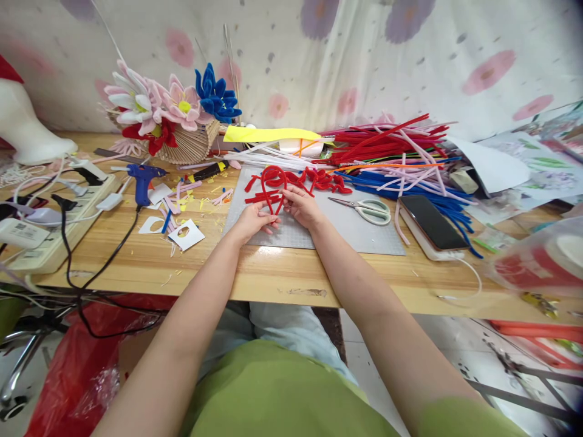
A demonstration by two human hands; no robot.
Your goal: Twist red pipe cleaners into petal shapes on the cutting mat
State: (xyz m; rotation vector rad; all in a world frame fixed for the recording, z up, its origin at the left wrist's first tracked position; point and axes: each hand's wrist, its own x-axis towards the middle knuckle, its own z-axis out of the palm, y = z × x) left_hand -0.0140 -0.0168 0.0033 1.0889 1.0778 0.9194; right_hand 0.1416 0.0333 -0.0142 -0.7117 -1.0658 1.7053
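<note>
Between my two hands a red pipe cleaner (262,182) is bent into a teardrop loop, its ends meeting at the bottom. My left hand (255,221) pinches it low on the left, and my right hand (300,206) grips its right side with closed fingers. Underneath lies a grey cutting mat (291,238). Behind the loop, several shaped red pipe-cleaner pieces (319,179) rest on the mat, along with short straight red lengths (255,198). Scissors (371,210) with pale handles lie to the right of my right hand.
Bundles of red pipe cleaners (382,142) and blue ones (410,188) lie behind. A phone (432,221) sits at right. At left are a blue glue gun (143,182), card pieces (186,235), a power strip (59,237) and fuzzy flowers (182,106) in a fan-like holder.
</note>
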